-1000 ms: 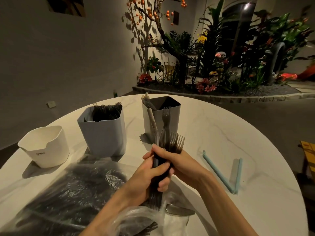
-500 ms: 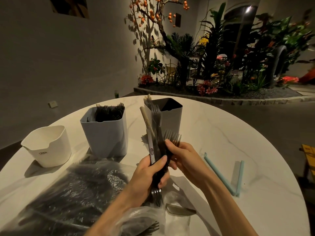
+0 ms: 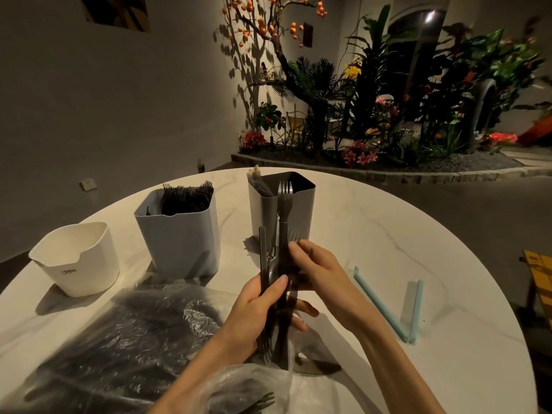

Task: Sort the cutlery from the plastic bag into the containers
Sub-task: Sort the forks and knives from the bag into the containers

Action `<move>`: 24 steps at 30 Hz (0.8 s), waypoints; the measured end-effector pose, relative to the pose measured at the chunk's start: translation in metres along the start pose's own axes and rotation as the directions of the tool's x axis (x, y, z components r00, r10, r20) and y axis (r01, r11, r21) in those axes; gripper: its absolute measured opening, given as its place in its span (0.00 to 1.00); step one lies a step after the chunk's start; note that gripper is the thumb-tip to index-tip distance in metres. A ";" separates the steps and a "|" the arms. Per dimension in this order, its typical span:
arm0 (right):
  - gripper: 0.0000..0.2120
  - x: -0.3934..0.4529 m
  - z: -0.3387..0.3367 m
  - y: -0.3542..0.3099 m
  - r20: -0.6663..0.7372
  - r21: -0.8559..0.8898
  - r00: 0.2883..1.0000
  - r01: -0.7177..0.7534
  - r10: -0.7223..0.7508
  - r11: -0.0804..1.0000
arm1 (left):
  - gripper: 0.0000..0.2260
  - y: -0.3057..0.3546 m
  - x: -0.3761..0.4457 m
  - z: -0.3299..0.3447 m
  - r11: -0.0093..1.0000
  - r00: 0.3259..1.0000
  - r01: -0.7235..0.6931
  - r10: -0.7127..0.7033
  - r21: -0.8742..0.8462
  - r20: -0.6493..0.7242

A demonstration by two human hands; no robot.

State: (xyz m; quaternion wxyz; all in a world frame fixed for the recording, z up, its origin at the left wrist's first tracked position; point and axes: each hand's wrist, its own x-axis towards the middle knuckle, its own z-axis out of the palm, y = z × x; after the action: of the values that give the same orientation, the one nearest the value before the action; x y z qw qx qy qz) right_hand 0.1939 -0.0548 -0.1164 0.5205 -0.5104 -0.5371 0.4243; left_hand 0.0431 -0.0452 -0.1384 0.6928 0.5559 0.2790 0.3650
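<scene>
Both hands, left (image 3: pixel 257 312) and right (image 3: pixel 319 273), grip the upright cutlery bundle (image 3: pixel 279 264) between them.

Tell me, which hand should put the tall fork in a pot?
Probably the right hand. Its fingers already touch the tall fork, and the dark grey pot stands just beyond it. The left hand is busy gripping the bundle of cutlery.
</scene>
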 end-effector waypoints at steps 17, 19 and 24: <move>0.17 0.009 -0.032 -0.005 -0.382 0.539 0.913 0.093 0.144 0.837 | 0.12 -0.010 0.004 -0.004 0.998 0.995 0.049 -0.052 0.033 0.083; 0.17 0.008 -0.026 -0.005 -0.356 0.412 0.926 0.035 0.126 0.910 | 0.11 -0.010 0.004 -0.004 0.997 0.993 0.053 -0.058 0.047 0.104; 0.13 0.005 -0.028 -0.003 -0.491 0.380 0.863 0.089 0.119 0.921 | 0.10 -0.011 0.003 -0.004 0.995 0.990 0.063 -0.072 0.071 0.120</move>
State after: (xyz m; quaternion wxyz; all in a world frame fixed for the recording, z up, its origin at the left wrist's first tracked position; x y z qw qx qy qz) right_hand 0.2220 -0.0527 -0.1099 0.7303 -0.4936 -0.2828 0.3782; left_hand 0.0443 -0.0415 -0.1497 0.7013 0.5905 0.2668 0.2971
